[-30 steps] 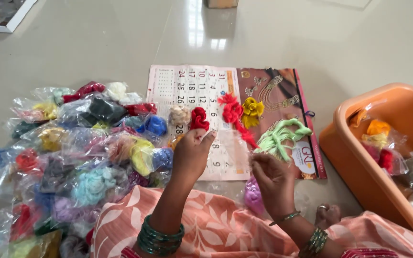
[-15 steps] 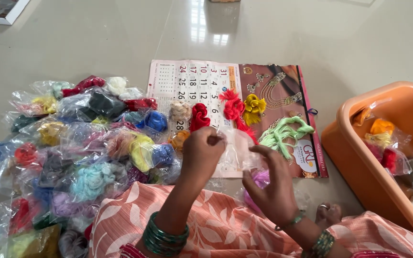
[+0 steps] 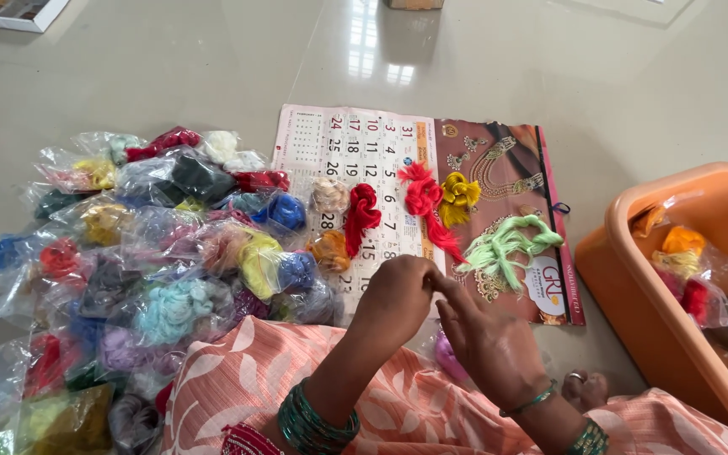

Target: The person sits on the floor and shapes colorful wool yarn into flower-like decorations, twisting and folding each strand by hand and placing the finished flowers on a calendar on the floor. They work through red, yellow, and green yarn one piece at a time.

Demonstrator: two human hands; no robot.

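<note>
My left hand (image 3: 398,297) is curled, and its fingertips meet those of my right hand (image 3: 489,341) above the lower edge of a wall calendar (image 3: 330,139) lying flat on the floor. Nothing shows between the fingers. On the calendar lie loose thread bundles: a light green one (image 3: 507,244) closest to my right hand, a dark red one (image 3: 361,215), a coral red one (image 3: 423,202), a yellow one (image 3: 461,194), a beige one (image 3: 329,194) and an orange one (image 3: 330,250). A pink-purple bundle (image 3: 446,354) is half hidden under my hands.
A heap of clear plastic bags (image 3: 170,253) with coloured thread fills the floor on my left. An orange plastic tub (image 3: 625,278) holding more bagged thread stands at the right. Glossy floor tiles stretch beyond the calendar. My lap in peach patterned cloth (image 3: 238,379) is at the bottom.
My right hand has left the green bundle and moved left and down. My left hand has drawn back from the dark red bundle, and the two hands now touch at the fingertips.
</note>
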